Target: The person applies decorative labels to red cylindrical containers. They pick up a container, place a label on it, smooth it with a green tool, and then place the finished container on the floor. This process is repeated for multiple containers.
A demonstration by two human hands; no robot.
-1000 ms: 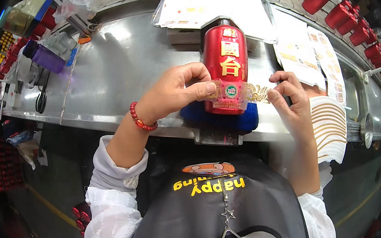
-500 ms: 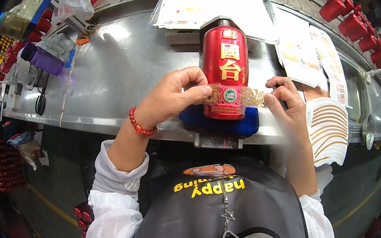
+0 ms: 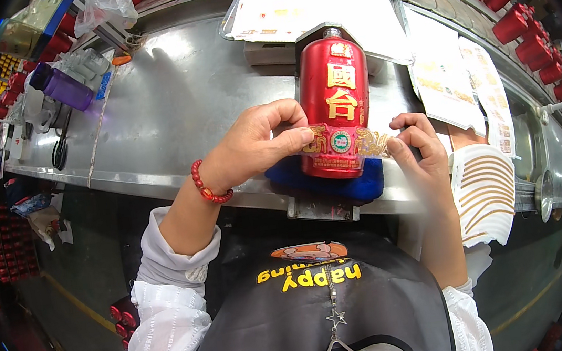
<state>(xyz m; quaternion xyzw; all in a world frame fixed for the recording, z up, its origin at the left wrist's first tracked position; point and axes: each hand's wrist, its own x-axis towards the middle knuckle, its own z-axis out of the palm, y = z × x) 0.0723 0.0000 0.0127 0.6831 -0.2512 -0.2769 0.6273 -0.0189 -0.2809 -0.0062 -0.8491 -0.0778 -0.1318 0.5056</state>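
Note:
A red bottle [image 3: 332, 93] with gold characters lies tilted back on a dark stand, its base over a blue cloth [image 3: 366, 186]. Across its lower front runs a clear label [image 3: 340, 142] with gold dragon patterns and a round green emblem. The label's left end is pinched between thumb and forefinger of my left hand [image 3: 259, 140], which wears a red bead bracelet [image 3: 210, 181]. At the other end, my right hand [image 3: 424, 152] grips the label's tip between thumb and bent fingers.
Sheets of gold labels [image 3: 306, 3] lie in a tray behind the bottle, with more sheets [image 3: 441, 74] to the right. A purple water bottle [image 3: 64, 87] and black scissors [image 3: 60, 151] are at the left. Several red bottles [image 3: 512, 23] stand on the conveyor behind.
Both hands stay almost in place, still holding the label across the bottle. Red bottles in the background have shifted along the conveyor.

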